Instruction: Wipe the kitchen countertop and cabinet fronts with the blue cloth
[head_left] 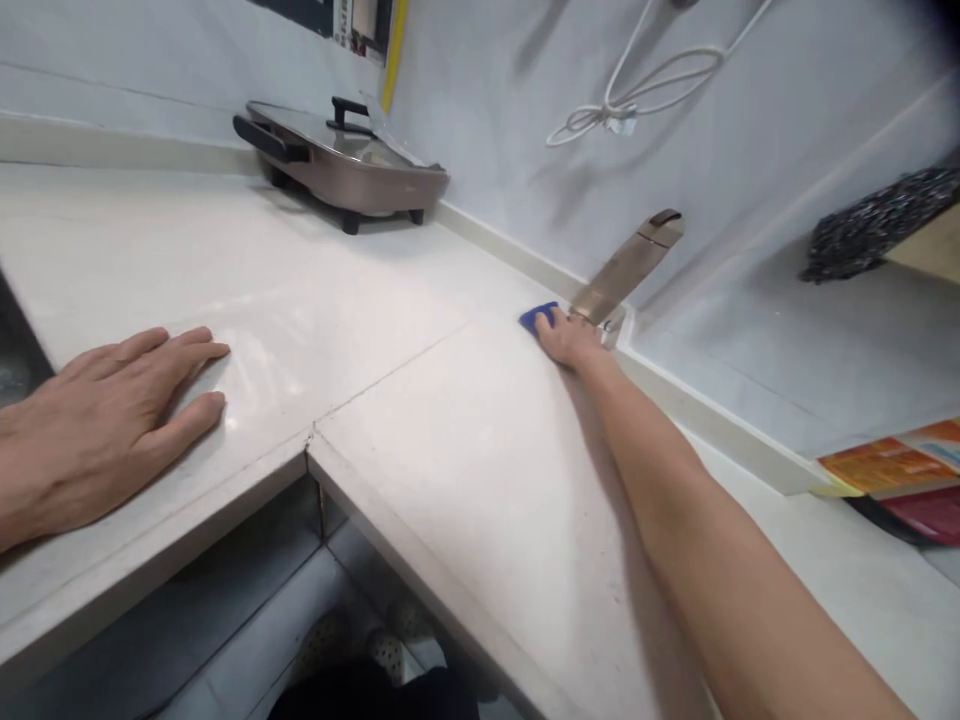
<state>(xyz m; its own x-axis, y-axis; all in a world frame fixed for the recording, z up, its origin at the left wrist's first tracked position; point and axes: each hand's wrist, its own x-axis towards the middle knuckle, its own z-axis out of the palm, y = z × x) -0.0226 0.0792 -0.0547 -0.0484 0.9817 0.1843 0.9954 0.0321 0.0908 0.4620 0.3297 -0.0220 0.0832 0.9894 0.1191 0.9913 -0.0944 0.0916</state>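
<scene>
My left hand [105, 420] lies flat on the white countertop [420, 420] near its front edge, fingers stretched out and holding nothing. My right arm reaches far across the counter. My right hand [568, 338] is closed over a small blue cloth [537, 317] pressed onto the counter close to the back wall. A brown see-through bottle [626, 270] stands right beside that hand, against the wall.
A brown electric pan with a glass lid [341, 160] sits at the back corner. A white cable [645, 85] hangs on the wall. A dark speckled cloth [877, 225] hangs at right. Colourful packaging [896, 470] lies at the right edge.
</scene>
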